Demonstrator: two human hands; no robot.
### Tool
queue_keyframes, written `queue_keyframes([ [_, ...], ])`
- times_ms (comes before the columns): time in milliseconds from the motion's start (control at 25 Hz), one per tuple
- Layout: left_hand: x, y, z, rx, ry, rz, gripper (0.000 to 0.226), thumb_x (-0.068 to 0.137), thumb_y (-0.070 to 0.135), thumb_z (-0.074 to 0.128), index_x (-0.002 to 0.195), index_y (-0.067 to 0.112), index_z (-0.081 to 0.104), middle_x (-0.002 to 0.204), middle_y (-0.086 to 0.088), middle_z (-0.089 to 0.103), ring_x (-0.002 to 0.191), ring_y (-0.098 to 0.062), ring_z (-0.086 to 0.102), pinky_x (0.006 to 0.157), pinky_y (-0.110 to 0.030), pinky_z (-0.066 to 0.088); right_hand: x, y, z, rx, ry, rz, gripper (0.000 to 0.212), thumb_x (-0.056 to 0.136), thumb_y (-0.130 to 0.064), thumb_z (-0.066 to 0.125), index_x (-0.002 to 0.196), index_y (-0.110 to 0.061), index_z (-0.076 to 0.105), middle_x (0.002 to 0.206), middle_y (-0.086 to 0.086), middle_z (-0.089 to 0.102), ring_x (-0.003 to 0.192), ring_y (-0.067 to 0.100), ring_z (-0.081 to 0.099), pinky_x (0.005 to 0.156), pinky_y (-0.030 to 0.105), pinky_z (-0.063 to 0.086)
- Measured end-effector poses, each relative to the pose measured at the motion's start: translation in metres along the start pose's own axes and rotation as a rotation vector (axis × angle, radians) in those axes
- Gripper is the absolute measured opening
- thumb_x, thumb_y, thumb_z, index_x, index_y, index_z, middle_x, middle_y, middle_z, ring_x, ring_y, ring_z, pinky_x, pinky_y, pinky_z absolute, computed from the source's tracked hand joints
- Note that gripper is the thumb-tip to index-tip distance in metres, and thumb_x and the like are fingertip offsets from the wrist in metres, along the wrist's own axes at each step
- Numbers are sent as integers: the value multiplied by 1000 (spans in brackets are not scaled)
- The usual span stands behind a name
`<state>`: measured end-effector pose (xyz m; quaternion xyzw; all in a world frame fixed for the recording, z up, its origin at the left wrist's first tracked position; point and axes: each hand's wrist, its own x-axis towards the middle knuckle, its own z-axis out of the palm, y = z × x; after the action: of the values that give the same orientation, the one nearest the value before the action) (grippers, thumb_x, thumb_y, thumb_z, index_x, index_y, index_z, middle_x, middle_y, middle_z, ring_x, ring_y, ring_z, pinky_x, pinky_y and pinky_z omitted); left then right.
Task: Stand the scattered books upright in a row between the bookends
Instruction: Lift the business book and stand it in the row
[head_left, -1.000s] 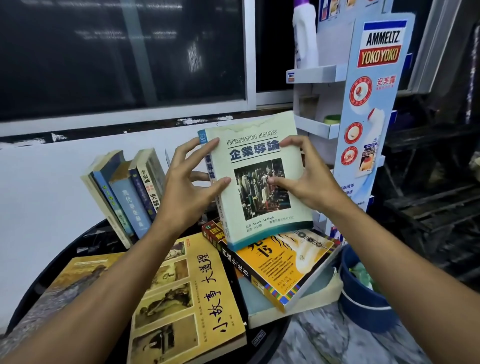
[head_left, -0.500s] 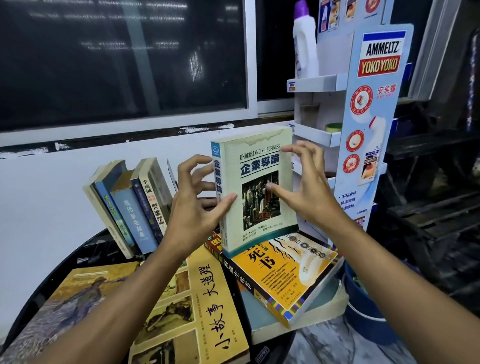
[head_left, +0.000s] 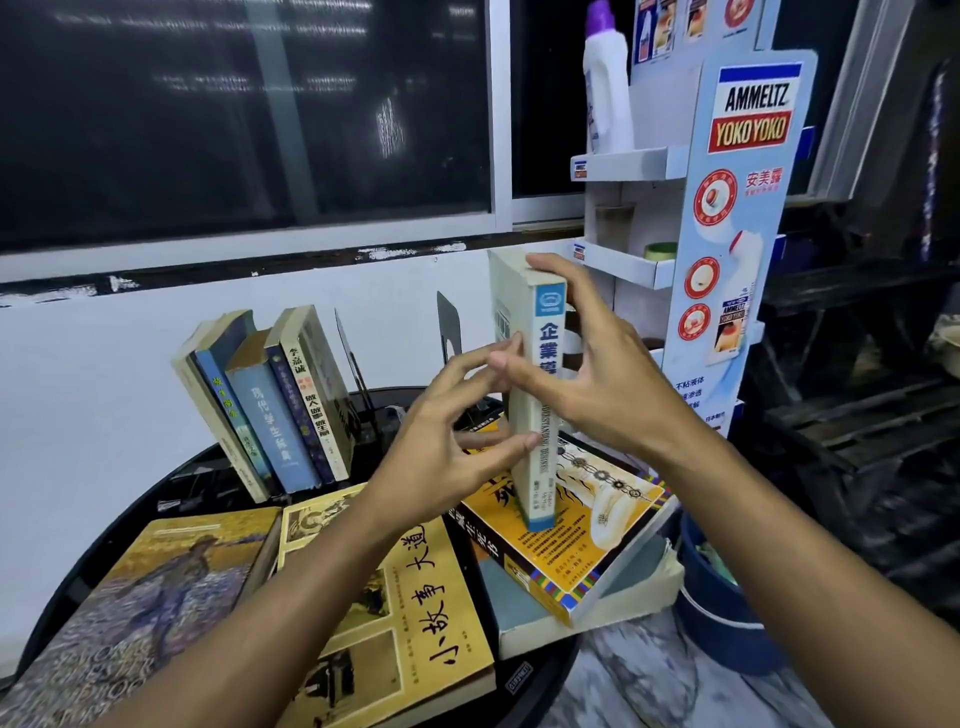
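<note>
Left hand (head_left: 447, 436), right hand (head_left: 602, 379) both clamp book (head_left: 548, 338) upright; move to 9 o'clock, slot spine-out between row (head_left: 275, 405) and bookend (head_left: 448, 327).

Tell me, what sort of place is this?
Probably a small shop's corner or storeroom, not certain: a cardboard display stand marked AMMELTZ YOKOYOKO, a white bottle on its top shelf, and worn books on a round black table.

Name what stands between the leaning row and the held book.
A thin bookend beside the row and another bookend nearer the held book, in the head view.
</note>
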<state>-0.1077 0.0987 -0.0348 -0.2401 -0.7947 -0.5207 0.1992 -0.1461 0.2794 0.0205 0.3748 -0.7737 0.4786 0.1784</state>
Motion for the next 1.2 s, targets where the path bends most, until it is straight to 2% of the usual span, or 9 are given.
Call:
queue_keyframes([
  [120,-1,-1,18,31,37,-5,88,83,16,80,150,48,34,149,19,35,139,-8,42,82,-32,62,-2,-2,-10,-89,49,5,64,90,-42,71,142,-40,34,120,-15,62,110,3,61,86,39,59],
  [240,-1,-5,32,49,86,7,87,82,22,80,151,48,34,147,17,38,140,-8,41,82,-29,62,-3,-3,-13,-186,142,14,59,91,-29,72,140,-30,39,123,-7,62,107,4,57,75,18,59],
  [360,0,-5,38,68,100,4,85,82,26,79,151,48,35,146,15,38,139,-8,41,84,-28,61,-2,-4,-9,-227,229,28,56,91,-17,72,139,-23,45,123,4,65,102,9,59,65,-2,45],
  [520,-1,-2,25,152,87,-4,69,93,34,68,152,44,35,150,18,37,139,-1,39,94,-19,54,0,-7,-3,-212,275,-18,51,91,-14,71,136,-20,49,119,5,67,96,6,60,67,5,52],
  [680,3,-19,-24,467,228,-50,60,98,35,63,152,40,38,154,13,39,140,-8,41,115,-43,40,11,-15,5,-169,294,-38,50,90,-15,72,135,-22,50,118,2,67,96,6,63,70,23,61],
  [800,13,-39,-74,657,350,-140,65,94,25,69,152,30,40,157,5,39,146,-14,31,121,-49,28,24,-23,18,-163,300,-57,52,90,-13,73,136,-20,50,118,-1,66,90,3,60,70,15,59],
  [880,18,-50,-106,832,387,-198,68,92,28,71,152,30,41,160,3,34,150,-20,23,122,-56,19,33,-27,32,-157,300,-72,53,90,-13,73,137,-18,50,119,0,66,91,3,58,69,11,55],
  [1040,25,-64,-148,1117,383,-321,72,88,36,72,152,34,39,165,1,23,154,-25,8,119,-63,-5,56,-27,64,-140,297,-95,53,90,-13,72,136,-18,49,119,5,68,91,6,59,65,3,49],
  [1200,25,-71,-164,1220,344,-439,76,87,43,70,153,33,35,166,2,21,154,-26,6,114,-69,-10,79,-19,97,-117,277,-112,53,92,-13,69,139,-17,45,123,8,66,98,13,63,59,3,45],
])
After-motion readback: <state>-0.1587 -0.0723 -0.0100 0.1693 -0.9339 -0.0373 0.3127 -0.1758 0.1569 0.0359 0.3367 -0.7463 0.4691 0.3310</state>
